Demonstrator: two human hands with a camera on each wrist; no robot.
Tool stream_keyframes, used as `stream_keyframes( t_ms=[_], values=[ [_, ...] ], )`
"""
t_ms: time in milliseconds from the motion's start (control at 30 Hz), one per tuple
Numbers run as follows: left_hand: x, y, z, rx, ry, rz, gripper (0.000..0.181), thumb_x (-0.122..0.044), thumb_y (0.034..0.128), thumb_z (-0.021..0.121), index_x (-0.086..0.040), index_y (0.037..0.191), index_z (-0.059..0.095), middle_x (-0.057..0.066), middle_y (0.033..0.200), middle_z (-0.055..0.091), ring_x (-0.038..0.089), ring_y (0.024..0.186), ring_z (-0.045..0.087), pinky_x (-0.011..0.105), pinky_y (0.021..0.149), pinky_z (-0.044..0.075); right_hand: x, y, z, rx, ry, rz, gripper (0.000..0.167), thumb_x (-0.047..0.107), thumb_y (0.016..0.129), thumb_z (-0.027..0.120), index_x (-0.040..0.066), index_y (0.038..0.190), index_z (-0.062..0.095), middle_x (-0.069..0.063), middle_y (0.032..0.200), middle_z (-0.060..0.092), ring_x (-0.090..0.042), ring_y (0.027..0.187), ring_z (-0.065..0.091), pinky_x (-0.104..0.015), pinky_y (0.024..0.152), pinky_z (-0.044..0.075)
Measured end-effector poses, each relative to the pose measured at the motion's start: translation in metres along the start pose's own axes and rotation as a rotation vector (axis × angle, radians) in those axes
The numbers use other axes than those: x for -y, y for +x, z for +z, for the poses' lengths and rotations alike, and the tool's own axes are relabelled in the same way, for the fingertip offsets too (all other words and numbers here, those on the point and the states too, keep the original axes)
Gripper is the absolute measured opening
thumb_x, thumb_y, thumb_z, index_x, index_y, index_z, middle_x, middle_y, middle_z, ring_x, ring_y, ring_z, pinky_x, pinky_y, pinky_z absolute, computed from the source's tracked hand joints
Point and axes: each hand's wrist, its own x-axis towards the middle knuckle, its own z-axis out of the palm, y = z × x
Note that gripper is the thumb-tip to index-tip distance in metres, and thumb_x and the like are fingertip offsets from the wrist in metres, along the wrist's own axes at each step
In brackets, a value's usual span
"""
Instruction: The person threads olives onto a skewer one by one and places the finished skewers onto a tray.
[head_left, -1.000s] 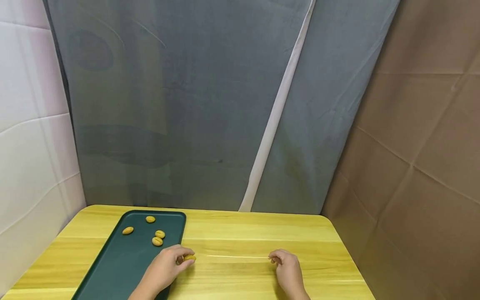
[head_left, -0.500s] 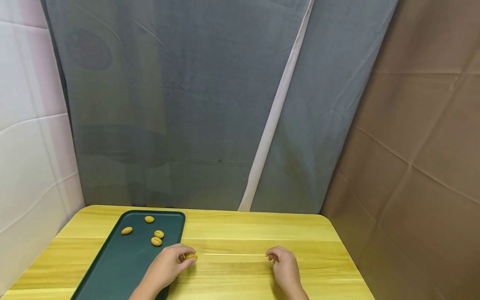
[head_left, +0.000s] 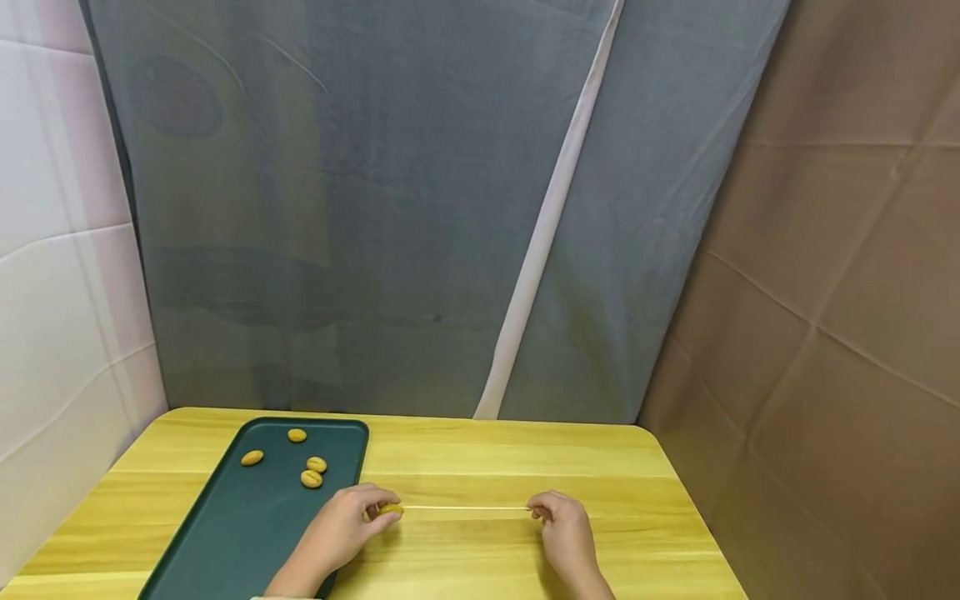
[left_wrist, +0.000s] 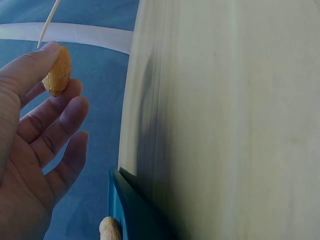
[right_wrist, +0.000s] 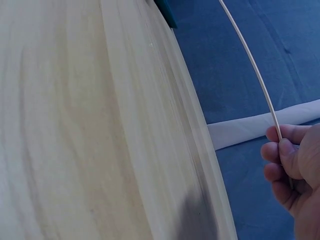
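In the head view my left hand (head_left: 341, 525) pinches a small yellow-brown oval piece (head_left: 391, 508), fruit-like and wrinkled, just past the tray's right edge. The left wrist view shows this oval piece (left_wrist: 58, 72) between thumb and fingertips, the other fingers loosely bent. A thin pale wooden skewer (head_left: 465, 507) lies level in the air between both hands. My right hand (head_left: 567, 533) pinches its right end; the right wrist view shows the skewer (right_wrist: 255, 67) running out past thumb and fingers. Its left tip meets the oval piece's right side; I cannot tell whether it enters.
A dark green tray (head_left: 225, 533) sits on the left of the yellow wood-grain table (head_left: 450, 575). Several similar oval pieces (head_left: 311, 479) lie towards its far end. Behind the table hangs a grey cloth (head_left: 375, 208), with a brown cloth (head_left: 862, 292) at the right.
The hands have drawn slightly closer together. The gap between the skewer's left tip and the oval piece has closed. Pieces in the tray keep their places.
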Motion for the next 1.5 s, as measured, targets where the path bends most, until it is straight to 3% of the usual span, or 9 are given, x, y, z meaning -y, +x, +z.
stream_keyframes(
  t_ms=[300, 533, 1000, 1333, 1500],
  values=[
    [-0.001, 0.002, 0.002, -0.005, 0.002, 0.029, 0.014, -0.024, 0.0885, 0.08, -0.016, 0.1, 0.079, -0.016, 0.091, 0.068, -0.003, 0.073, 0.053, 0.024, 0.063, 0.049, 0.003, -0.003, 0.002, -0.017, -0.023, -0.034, 0.021, -0.016, 0.086, 0.066, 0.003, 0.087, 0.077, -0.003, 0.08, 0.072, -0.019, 0.073, 0.068, -0.021, 0.067, 0.056],
    [-0.003, 0.002, 0.005, -0.011, -0.008, 0.067, 0.012, -0.018, 0.0878, 0.08, -0.013, 0.099, 0.079, -0.014, 0.088, 0.067, -0.003, 0.072, 0.053, 0.024, 0.062, 0.049, 0.004, -0.006, 0.004, -0.048, -0.09, -0.086, 0.025, -0.017, 0.083, 0.069, 0.006, 0.084, 0.078, 0.0, 0.079, 0.073, -0.01, 0.071, 0.068, -0.024, 0.071, 0.058],
    [0.0, 0.003, 0.008, -0.006, -0.072, 0.16, 0.013, -0.012, 0.086, 0.081, -0.011, 0.099, 0.08, -0.012, 0.087, 0.067, -0.002, 0.07, 0.051, 0.022, 0.059, 0.047, 0.005, -0.005, 0.01, -0.113, -0.216, -0.146, 0.039, -0.025, 0.072, 0.069, 0.011, 0.081, 0.079, 0.006, 0.074, 0.07, -0.009, 0.068, 0.066, -0.026, 0.066, 0.057],
    [0.0, 0.006, 0.01, 0.042, -0.082, 0.152, 0.013, -0.012, 0.0882, 0.079, -0.008, 0.1, 0.081, -0.006, 0.095, 0.07, 0.004, 0.081, 0.063, 0.023, 0.064, 0.052, 0.005, -0.006, 0.015, -0.131, -0.237, -0.16, 0.046, -0.028, 0.064, 0.066, 0.014, 0.078, 0.078, 0.007, 0.072, 0.069, -0.006, 0.066, 0.062, -0.026, 0.063, 0.056],
    [-0.001, 0.007, 0.01, 0.046, -0.066, 0.155, 0.013, -0.013, 0.089, 0.078, -0.008, 0.101, 0.081, -0.007, 0.095, 0.069, 0.003, 0.08, 0.062, 0.023, 0.064, 0.052, 0.005, -0.006, 0.017, -0.134, -0.261, -0.163, 0.048, -0.028, 0.061, 0.063, 0.014, 0.079, 0.078, 0.007, 0.071, 0.068, -0.006, 0.064, 0.062, -0.027, 0.061, 0.055]
  ],
)
